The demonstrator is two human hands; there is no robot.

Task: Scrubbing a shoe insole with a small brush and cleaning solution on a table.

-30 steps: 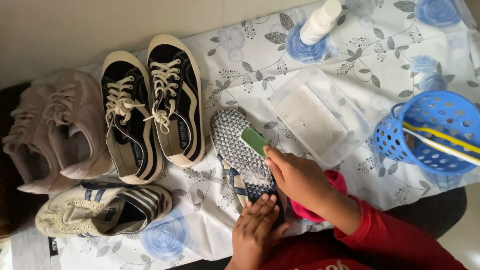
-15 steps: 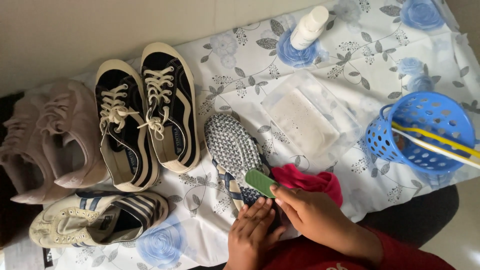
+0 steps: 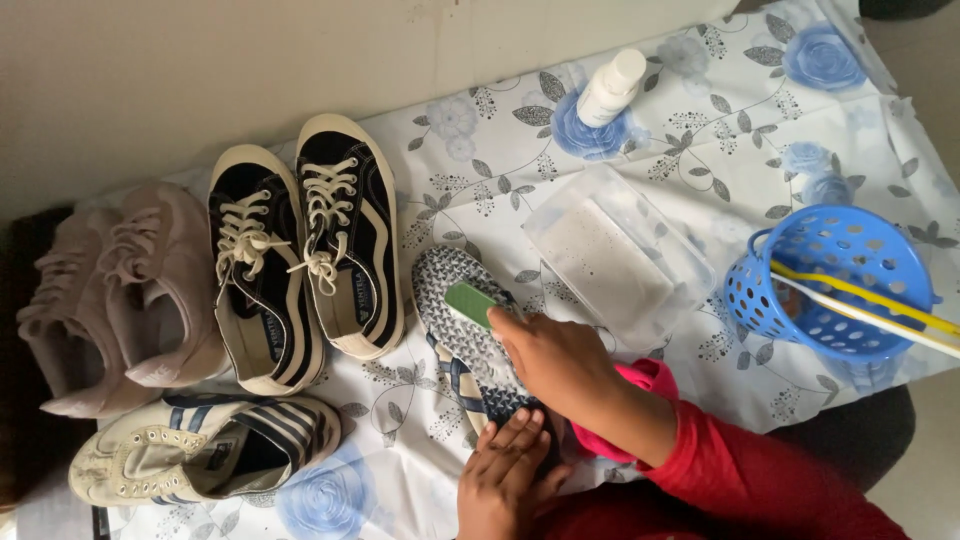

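A clear flat plastic packet (image 3: 612, 255) with pale contents lies mid-cloth, between the white bottle (image 3: 611, 87) and the blue basket (image 3: 830, 283). Small blue labels (image 3: 361, 296) sit inside the black sneakers.

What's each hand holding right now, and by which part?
Right hand grips the green brush by its near end; left hand presses the heel end of the patterned shoe.

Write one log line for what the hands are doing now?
right hand: grip on green brush, on patterned sandal | left hand: steadies sandal heel | cloth: floral
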